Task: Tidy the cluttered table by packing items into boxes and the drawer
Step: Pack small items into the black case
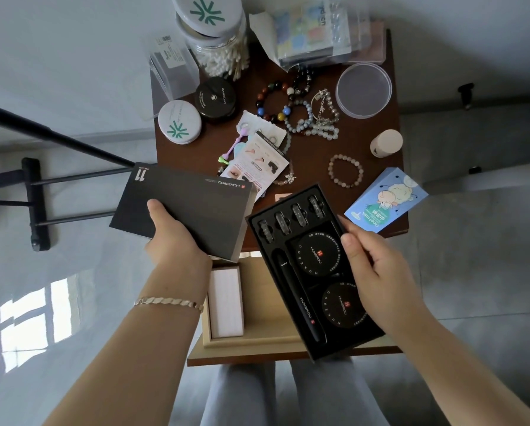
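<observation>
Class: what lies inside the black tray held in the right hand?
Inside the tray: a row of four small pieces, a black pen and two round black cases. The right hand covers the tray's right edge, so anything there is hidden.

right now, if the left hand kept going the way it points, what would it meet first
Probably the leaflet: the left hand grips the black lid, whose far corner lies beside it. Height above the table is unclear.
</observation>
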`<control>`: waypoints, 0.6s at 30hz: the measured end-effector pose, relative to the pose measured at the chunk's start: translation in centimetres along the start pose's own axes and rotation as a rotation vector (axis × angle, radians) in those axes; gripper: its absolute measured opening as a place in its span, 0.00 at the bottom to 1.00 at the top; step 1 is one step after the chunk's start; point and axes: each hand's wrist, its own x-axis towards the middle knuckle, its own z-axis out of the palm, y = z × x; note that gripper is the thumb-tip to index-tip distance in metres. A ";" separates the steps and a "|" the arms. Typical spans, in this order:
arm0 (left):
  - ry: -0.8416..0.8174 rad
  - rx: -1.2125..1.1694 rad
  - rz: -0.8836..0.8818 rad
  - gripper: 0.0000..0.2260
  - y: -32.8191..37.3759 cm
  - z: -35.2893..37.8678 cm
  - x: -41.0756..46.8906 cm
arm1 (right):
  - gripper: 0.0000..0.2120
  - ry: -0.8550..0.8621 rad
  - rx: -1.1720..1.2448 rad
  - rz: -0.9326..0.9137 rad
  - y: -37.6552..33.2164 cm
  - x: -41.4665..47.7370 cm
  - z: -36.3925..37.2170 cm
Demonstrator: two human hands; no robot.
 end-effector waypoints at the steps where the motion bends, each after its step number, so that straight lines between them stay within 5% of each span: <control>1: -0.003 0.002 -0.002 0.20 0.0 0.0 -0.1 | 0.17 -0.007 -0.003 -0.004 0.1 0.1 0.0; 8: -0.062 -0.020 0.008 0.25 0.1 0.2 -0.8 | 0.18 -0.121 -0.063 -0.084 0.2 -0.3 0.2; 18: -0.214 0.230 0.279 0.16 -0.8 -0.1 -2.3 | 0.17 -0.227 -0.039 -0.098 0.3 0.0 0.7</control>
